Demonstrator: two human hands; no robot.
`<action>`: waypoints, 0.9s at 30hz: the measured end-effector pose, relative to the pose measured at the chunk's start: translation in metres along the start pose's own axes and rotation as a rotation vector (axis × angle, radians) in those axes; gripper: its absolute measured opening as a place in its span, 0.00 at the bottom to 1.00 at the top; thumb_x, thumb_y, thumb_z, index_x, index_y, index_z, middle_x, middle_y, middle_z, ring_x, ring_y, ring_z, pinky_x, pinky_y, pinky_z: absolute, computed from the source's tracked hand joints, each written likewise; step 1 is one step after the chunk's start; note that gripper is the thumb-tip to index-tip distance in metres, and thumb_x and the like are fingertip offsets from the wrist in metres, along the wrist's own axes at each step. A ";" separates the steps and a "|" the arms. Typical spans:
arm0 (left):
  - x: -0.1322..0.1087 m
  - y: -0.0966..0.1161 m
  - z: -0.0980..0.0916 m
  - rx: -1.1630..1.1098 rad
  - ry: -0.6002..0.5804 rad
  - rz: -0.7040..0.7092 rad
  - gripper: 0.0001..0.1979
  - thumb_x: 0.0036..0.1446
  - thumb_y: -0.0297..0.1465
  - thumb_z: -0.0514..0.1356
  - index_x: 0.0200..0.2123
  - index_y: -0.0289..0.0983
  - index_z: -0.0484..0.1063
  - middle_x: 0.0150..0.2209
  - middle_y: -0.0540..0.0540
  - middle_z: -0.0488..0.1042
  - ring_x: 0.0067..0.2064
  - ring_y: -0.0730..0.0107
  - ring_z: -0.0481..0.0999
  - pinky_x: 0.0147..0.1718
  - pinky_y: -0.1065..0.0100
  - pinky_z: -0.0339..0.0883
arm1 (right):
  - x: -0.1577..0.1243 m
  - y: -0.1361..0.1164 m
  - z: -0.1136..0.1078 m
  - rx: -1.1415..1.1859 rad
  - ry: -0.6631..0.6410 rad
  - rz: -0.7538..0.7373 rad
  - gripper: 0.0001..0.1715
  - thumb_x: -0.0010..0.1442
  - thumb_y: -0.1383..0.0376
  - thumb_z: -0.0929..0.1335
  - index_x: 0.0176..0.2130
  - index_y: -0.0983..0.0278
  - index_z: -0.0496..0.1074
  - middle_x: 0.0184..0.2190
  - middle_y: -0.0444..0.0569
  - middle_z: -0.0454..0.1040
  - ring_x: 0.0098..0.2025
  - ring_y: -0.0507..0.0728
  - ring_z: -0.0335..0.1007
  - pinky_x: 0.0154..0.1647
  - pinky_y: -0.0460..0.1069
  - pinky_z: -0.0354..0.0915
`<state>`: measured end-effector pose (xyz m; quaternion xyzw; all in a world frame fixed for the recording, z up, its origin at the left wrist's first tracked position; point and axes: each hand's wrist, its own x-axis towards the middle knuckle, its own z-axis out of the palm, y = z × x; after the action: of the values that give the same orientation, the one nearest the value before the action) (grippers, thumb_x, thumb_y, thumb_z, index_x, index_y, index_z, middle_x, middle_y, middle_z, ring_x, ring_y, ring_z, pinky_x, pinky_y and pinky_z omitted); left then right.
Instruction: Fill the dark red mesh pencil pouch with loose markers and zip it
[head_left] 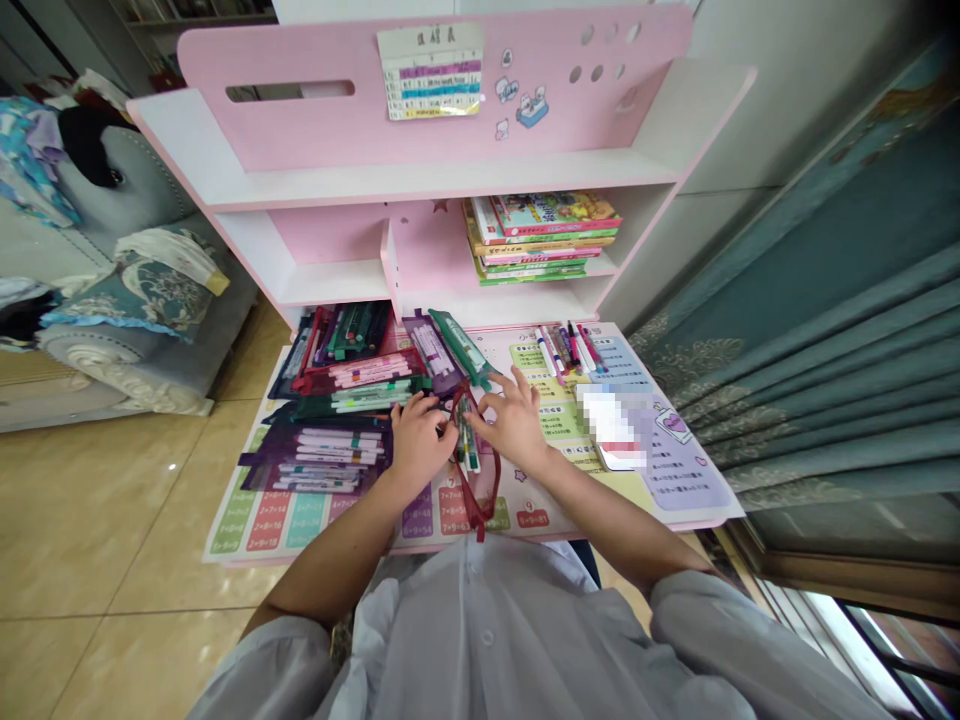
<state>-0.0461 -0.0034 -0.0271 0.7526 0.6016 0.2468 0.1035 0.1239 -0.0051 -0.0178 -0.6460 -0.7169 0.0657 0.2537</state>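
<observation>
A red-trimmed mesh pencil pouch [491, 500] lies at the front middle of the desk, with several pens or markers [468, 445] showing inside it. My left hand [421, 440] is closed at the pouch's left edge, thumb and fingers pinching near its upper part. On the opposite edge, my right hand [516, 420] pinches with thumb and index finger while its other fingers are spread. Just beyond my hands are a green pouch [461, 348] and a purple pouch of markers [435, 352].
Filled mesh pouches, including a dark purple one [322, 460] and a red one [367, 370], crowd the desk's left side. Loose pens [571, 350] and a white, partly blurred object [611, 425] lie right. Books [544, 240] fill a shelf; a curtain [765, 290] hangs right.
</observation>
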 end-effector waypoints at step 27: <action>0.000 0.004 -0.005 -0.012 -0.015 -0.019 0.09 0.55 0.29 0.60 0.23 0.41 0.76 0.52 0.46 0.79 0.62 0.51 0.69 0.63 0.41 0.53 | 0.087 0.116 0.021 -0.334 -0.029 0.593 0.31 0.62 0.66 0.58 0.60 0.76 0.67 0.70 0.71 0.47 0.72 0.78 0.23 0.63 0.81 0.37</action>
<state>-0.0451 -0.0047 -0.0214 0.7481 0.6065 0.2436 0.1148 0.2150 0.1014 -0.0602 -0.8578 -0.5025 0.0276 0.1041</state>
